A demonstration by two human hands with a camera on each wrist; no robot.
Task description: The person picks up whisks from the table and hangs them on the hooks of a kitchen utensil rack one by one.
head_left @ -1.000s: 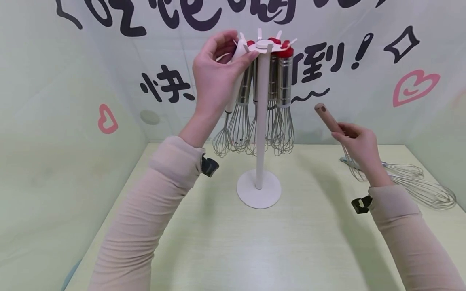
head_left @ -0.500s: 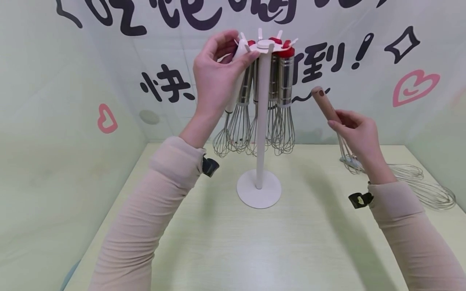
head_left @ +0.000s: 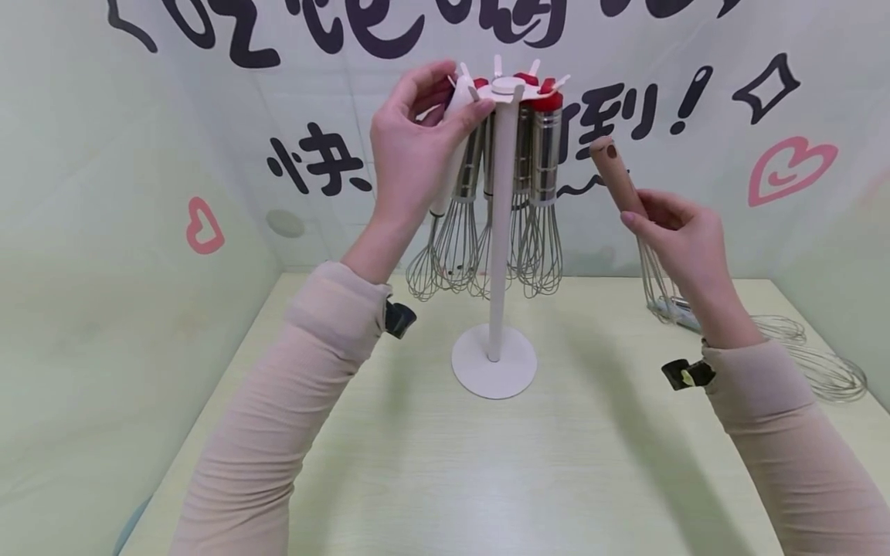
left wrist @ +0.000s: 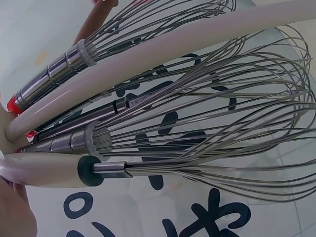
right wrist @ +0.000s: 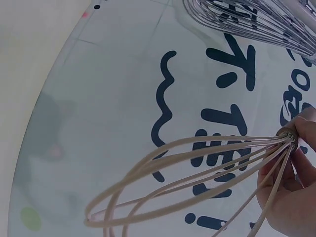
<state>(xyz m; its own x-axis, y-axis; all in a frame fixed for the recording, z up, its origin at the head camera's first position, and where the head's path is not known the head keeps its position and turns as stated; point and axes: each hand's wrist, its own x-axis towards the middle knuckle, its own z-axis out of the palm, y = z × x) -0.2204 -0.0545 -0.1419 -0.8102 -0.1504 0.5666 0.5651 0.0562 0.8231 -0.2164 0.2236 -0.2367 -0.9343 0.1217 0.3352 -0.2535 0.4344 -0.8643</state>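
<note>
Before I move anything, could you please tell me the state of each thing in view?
White whisk rack: upright.
Red-topped steel whisks: hanging on the rack, wires down.
White-handled whisk: wires down, left fingers round its handle; whether hooked, unclear.
Brown-handled whisk: tilted, handle end up, gripped by right fingers.
Loose whisks: lying on the table, partly hidden.
Sleeves: cuffs turned back.

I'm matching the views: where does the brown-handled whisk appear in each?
Head: brown-handled whisk, right of centre, in the right hand.
Left wrist: its handle, top left.
Right wrist: its wires, across the lower half.
Shared landmark: the black wall lettering.
</note>
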